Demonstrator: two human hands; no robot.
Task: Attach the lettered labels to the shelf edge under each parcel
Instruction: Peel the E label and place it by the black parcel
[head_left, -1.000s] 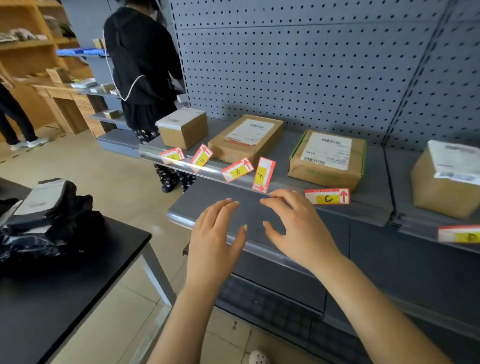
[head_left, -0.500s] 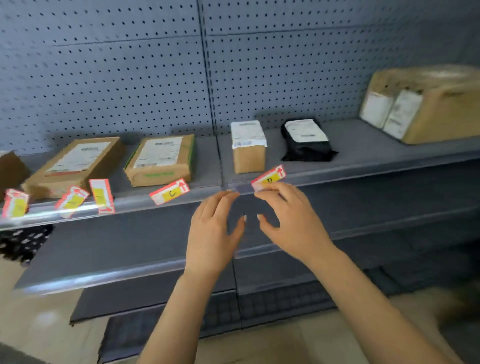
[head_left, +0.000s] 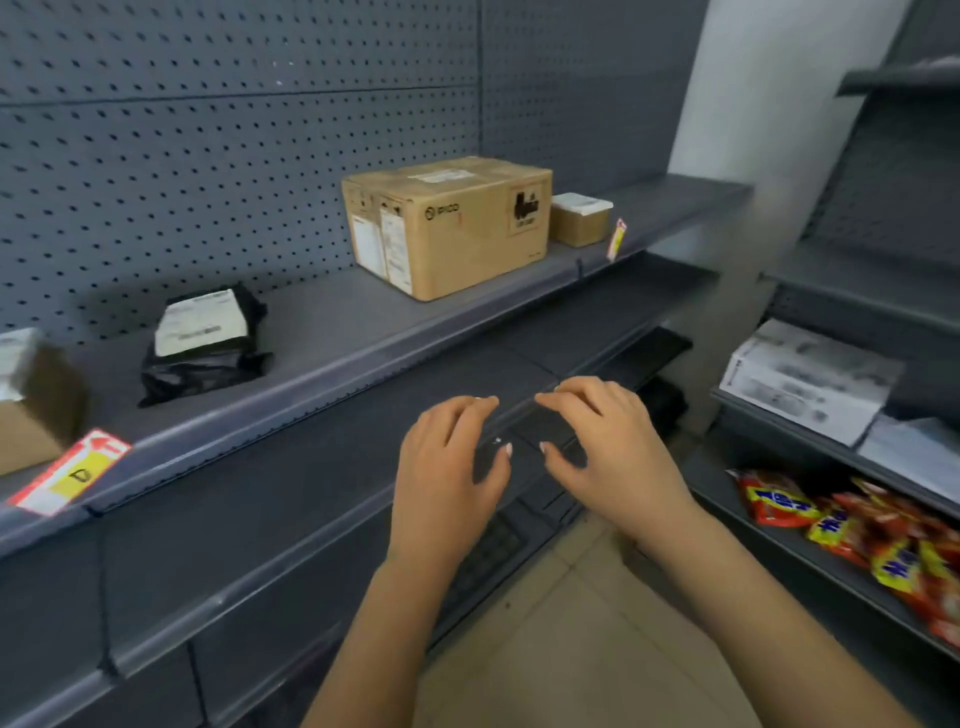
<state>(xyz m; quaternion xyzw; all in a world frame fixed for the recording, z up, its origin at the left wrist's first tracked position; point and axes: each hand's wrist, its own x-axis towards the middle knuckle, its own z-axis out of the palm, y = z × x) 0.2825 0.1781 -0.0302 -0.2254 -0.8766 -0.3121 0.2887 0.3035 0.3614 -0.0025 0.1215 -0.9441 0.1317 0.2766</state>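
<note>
Both my hands hover side by side in front of the lower shelf, empty, fingers spread: my left hand (head_left: 449, 462) and my right hand (head_left: 605, 447). On the upper grey shelf (head_left: 363, 322) lie a black bagged parcel (head_left: 205, 340), a large cardboard box (head_left: 449, 226) and a small brown box (head_left: 579, 218). A red-and-yellow label marked D (head_left: 70, 478) hangs on the shelf edge at the far left, under a partly cut-off box (head_left: 31, 400). Another label (head_left: 616, 239) sits on the edge by the small box. No label shows under the black parcel or the large box.
A grey pegboard wall (head_left: 234, 130) backs the shelves. To the right stands a second shelf unit with a white printed box (head_left: 810, 379) and red-and-yellow snack packets (head_left: 862, 525). Beige floor tiles (head_left: 545, 649) show below my arms.
My view has swung right along the shelf: the earlier parcels and labels have left the view, and the large box and right shelf unit have come in. My hands stay empty and apart.
</note>
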